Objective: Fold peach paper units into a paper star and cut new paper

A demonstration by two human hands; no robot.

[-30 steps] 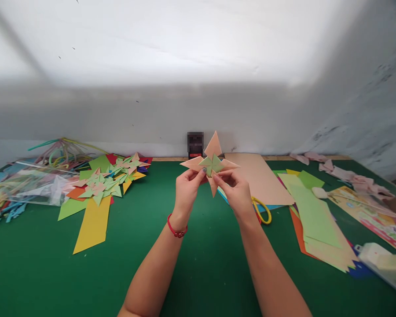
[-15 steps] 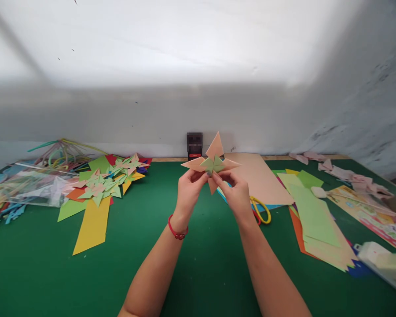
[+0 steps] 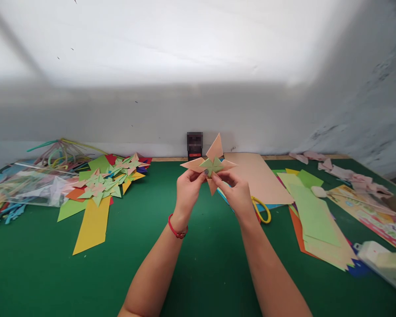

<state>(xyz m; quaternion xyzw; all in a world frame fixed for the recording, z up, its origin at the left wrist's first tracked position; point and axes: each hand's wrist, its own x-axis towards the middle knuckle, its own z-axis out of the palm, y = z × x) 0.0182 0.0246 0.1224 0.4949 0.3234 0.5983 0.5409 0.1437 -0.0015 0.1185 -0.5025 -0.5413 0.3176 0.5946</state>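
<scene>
Above the middle of the green bench [image 3: 198, 264], I see both hands raised with a folded paper pinwheel [image 3: 211, 165] between them. The left hand [image 3: 188, 190] has its grip pinching the pinwheel's left peach point, and the right hand [image 3: 238, 193] has its grip pinching the lower edge near the green centre. A red bracelet [image 3: 176, 231] sits on the left wrist. Far left lies a pile of finished pinwheels [image 3: 102, 185] on coloured sheets, with a yellow strip [image 3: 93, 224] nearer me. Just right of the right hand I see yellow-handled scissors [image 3: 262, 210], then stacked paper sheets [image 3: 317, 220].
</scene>
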